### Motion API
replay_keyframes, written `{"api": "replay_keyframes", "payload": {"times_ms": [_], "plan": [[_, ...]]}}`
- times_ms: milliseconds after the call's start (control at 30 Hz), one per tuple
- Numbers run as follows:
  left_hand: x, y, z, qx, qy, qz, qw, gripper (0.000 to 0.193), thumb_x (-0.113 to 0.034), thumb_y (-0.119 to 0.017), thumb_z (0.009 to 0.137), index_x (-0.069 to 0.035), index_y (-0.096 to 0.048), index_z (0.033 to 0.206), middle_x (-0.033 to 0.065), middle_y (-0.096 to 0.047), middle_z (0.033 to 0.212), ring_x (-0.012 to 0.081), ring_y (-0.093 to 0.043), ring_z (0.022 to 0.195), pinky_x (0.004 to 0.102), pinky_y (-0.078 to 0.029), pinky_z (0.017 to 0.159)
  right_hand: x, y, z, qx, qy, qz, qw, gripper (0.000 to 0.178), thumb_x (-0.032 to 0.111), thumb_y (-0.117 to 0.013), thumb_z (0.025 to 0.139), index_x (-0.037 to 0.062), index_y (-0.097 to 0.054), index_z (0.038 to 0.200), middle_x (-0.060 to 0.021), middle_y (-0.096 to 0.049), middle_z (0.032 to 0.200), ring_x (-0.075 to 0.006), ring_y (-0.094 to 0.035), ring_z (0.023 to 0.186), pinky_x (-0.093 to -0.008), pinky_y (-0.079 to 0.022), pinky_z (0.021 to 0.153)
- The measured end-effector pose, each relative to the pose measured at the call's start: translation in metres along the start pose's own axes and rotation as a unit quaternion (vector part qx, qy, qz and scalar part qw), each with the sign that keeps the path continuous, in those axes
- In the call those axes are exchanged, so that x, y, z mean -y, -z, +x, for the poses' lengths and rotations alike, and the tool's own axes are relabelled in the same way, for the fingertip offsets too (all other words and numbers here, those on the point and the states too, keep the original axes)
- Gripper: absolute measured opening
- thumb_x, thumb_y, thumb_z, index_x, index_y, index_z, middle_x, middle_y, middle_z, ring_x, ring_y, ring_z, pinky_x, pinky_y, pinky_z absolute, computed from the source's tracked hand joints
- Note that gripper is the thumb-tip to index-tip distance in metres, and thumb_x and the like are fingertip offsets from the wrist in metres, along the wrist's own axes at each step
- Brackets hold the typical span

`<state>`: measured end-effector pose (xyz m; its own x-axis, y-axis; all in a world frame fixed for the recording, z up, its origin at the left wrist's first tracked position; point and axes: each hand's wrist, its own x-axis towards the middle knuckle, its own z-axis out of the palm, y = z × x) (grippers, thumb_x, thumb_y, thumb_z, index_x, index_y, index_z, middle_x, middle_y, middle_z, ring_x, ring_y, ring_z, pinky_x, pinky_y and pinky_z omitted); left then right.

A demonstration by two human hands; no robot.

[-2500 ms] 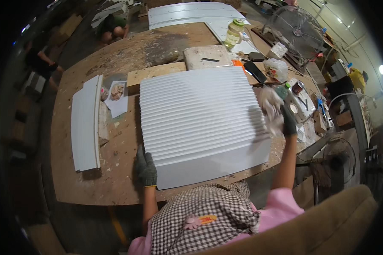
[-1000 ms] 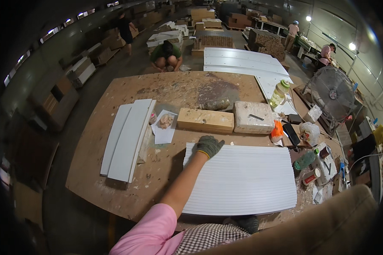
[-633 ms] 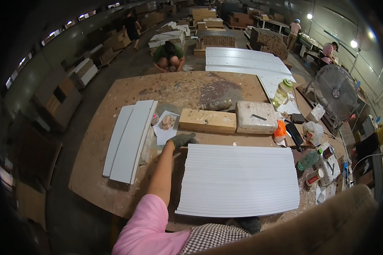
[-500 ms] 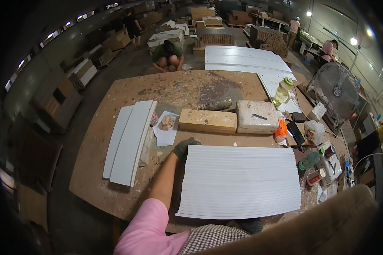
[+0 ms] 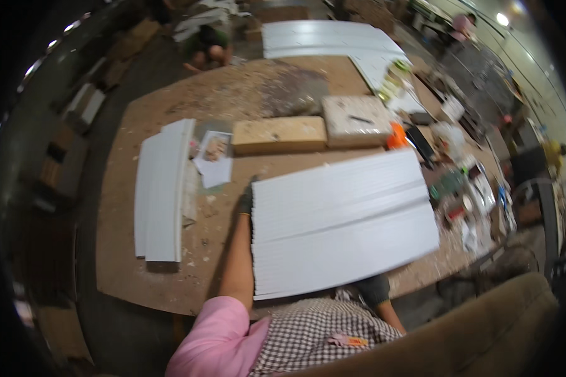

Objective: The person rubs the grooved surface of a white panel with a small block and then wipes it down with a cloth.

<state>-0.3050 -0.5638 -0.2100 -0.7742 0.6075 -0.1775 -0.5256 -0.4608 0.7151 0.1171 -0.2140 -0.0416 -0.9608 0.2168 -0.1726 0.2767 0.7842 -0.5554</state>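
A broad stack of white strips (image 5: 342,232) lies side by side before me, tilted with its right end farther off, and a darker gap runs across its middle. My left hand (image 5: 246,198), in a dark glove, grips the stack's left edge near the far corner, its fingertips blurred and partly hidden. At the near edge, my right hand (image 5: 374,290), gloved too, reaches up against the strips, and its fingers are hidden beneath them. The brown worktable (image 5: 198,286) shows below and to the left of the stack.
White boards (image 5: 160,195) lie at the table's left, next to a paper sheet (image 5: 217,169). Beyond the strips stand a wooden block (image 5: 280,136) and a wrapped block (image 5: 356,122). Bottles, a phone (image 5: 420,144) and a fan (image 5: 478,72) are on the right. A person (image 5: 206,47) crouches behind the table.
The strips have turned, their right end moving away, and a gap has opened across the middle. My right hand and forearm show more below the near edge. The whole view has shifted.
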Motion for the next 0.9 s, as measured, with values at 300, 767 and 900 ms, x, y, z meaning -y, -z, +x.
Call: {"api": "replay_keyframes", "payload": {"times_ms": [300, 767, 900], "plan": [[-0.035, -0.116, -0.075, -0.11, -0.093, 0.003, 0.99, 0.058, -0.048, -0.047, 0.106, -0.002, -0.055, 0.141, 0.0077, -0.061, 0.133, 0.017, -0.056, 0.12, 0.0302, -0.047, 0.102, 0.052, 0.099, 0.024, 0.294, -0.049, 0.041, 0.954, 0.053, 0.053, -0.074, 0.083, 0.0047, -0.077, 0.104, -0.0178, -0.076, 0.094, -0.0274, -0.073, 0.088, -0.0389, -0.056, 0.083], [0.014, 0.046, -0.047, -0.121, -0.205, 0.085, 0.968, 0.052, -0.012, -0.045, 0.108, 0.009, -0.03, 0.153, 0.011, -0.044, 0.149, 0.018, -0.048, 0.129, 0.0292, -0.041, 0.112, 0.134, 0.081, 0.162, -0.092, 0.309, -0.067, 0.944, 0.03, 0.038, -0.068, 0.085, 0.0133, -0.074, 0.101, -0.0138, -0.069, 0.105, -0.0327, -0.064, 0.101, -0.0425, -0.047, 0.095], [0.037, -0.024, -0.028, -0.134, -0.153, 0.283, 0.937, 0.056, -0.016, -0.05, 0.106, 0.007, -0.032, 0.153, 0.0116, -0.043, 0.151, 0.0181, -0.046, 0.132, 0.0308, -0.039, 0.113, -0.065, 0.155, 0.224, -0.301, 0.144, -0.224, 0.916, 0.023, 0.027, -0.065, 0.088, 0.0091, -0.072, 0.1, -0.0122, -0.069, 0.095, -0.0317, -0.065, 0.096, -0.0446, -0.05, 0.086]]}}
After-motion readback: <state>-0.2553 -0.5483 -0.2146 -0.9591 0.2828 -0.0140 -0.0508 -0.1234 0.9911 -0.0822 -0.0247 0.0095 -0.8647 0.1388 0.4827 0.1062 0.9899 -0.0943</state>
